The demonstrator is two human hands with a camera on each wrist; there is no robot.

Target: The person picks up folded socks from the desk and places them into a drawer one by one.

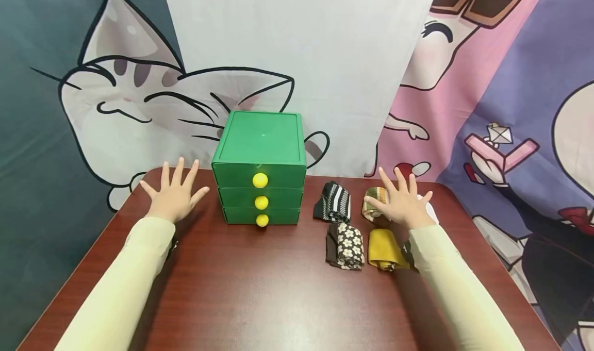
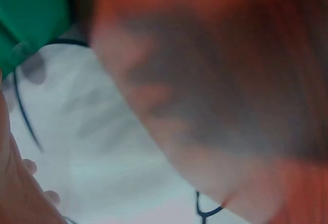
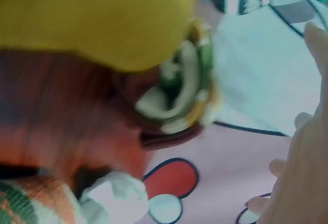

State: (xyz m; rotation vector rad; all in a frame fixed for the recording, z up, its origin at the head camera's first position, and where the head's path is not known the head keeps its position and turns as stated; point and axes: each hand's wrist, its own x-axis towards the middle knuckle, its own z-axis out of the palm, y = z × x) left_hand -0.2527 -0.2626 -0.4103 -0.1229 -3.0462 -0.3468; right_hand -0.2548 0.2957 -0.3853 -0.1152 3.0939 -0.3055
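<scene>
1. Nearest, the bare reddish-brown worktop spreads between two pale sleeves.
2. On its right side, the front row of rolled cloth bundles holds a dark floral bundle and, just beside it, a mustard bundle. A green-and-orange knitted bundle, partly out of frame, shows in the right wrist view.
3. The right hand is over the bundles, palm down, fingers spread; its grip is released, grasping nothing.
4. The left hand is left of the drawer unit, apart from it, fingers likewise spread and grip released.
5. The back row runs from a black-and-white striped bundle to a plaid bundle and a white bundle, these last two partly hidden by the right hand.
6. The green drawer unit stands toward the back, its three drawers closed, each with a yellow knob; their insides are hidden.
7. Farthest, a cartoon-printed backdrop hangs behind the worktop.
</scene>
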